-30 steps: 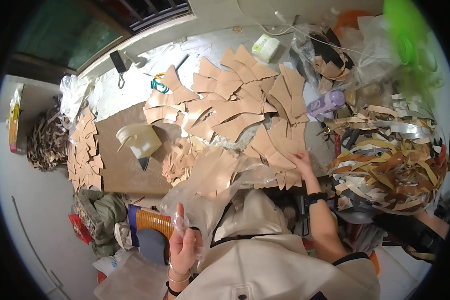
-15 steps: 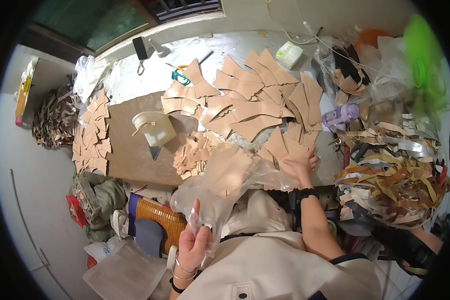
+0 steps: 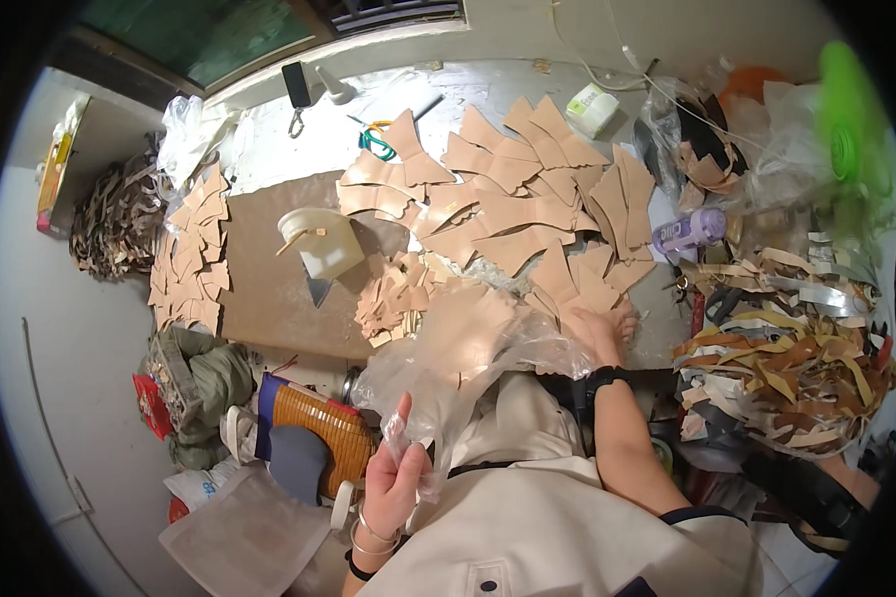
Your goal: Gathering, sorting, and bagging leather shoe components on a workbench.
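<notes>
My left hand [image 3: 393, 483], its index finger pointing up, pinches the edge of a clear plastic bag [image 3: 408, 373]. Tan leather pieces [image 3: 468, 333] show through the bag, which spreads over the table's near edge and my lap. At the right end of the bag, my right hand [image 3: 602, 331] is closed around the near end of some flared leather cutouts [image 3: 558, 279]; its fingertips are partly hidden. Many more cutouts [image 3: 508, 214] lie overlapping beyond it. A heap of small leather scraps [image 3: 393, 298] lies left of the bag.
A white pot [image 3: 331, 249] with a stick handle stands on the brown board [image 3: 259, 269]. Leather pieces [image 3: 191, 249] line the board's left edge. At right are a purple bottle [image 3: 689, 231], a pile of strips [image 3: 786, 368] and a blurred green fan [image 3: 846, 129]. A woven basket [image 3: 321, 433] stands below.
The whole view has shifted slightly, so the table's things appear a little farther right. My right hand has drawn slightly nearer over the leather cutouts. My left hand still holds the bag.
</notes>
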Demonstrator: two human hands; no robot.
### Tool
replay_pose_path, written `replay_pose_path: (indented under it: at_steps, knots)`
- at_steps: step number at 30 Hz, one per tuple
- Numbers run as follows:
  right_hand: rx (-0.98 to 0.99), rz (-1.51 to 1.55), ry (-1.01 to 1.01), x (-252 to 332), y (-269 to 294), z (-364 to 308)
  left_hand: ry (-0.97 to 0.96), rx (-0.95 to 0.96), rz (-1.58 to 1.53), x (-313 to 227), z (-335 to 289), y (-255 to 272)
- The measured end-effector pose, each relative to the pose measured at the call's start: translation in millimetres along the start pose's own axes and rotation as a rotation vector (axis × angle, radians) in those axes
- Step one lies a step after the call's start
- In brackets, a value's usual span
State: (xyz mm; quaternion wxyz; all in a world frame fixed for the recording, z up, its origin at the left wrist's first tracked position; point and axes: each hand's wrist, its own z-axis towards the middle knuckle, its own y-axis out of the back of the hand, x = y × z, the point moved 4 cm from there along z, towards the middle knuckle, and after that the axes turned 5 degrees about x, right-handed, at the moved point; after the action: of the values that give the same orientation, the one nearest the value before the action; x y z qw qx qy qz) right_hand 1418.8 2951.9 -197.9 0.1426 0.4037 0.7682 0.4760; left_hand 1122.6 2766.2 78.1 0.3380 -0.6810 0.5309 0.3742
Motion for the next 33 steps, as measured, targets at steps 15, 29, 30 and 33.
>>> replay_pose_path:
  at_steps: [15,29,30,33]
  knots:
    - [0.699,1.08,0.177,-20.3,-44.5,37.9,0.095,0.018,-0.059,-12.2,-13.2,9.7]
    - [1.267,1.074,0.363,-53.7,185.3,-47.2,0.102,0.133,-0.06,-20.2,26.0,1.5]
    - [1.413,0.74,0.636,-55.1,182.1,-37.3,0.099,0.122,-0.057,-21.7,24.6,5.3]
    - [1.238,0.208,1.013,-51.0,146.9,-36.5,0.071,0.147,-0.048,-18.7,28.8,10.8]
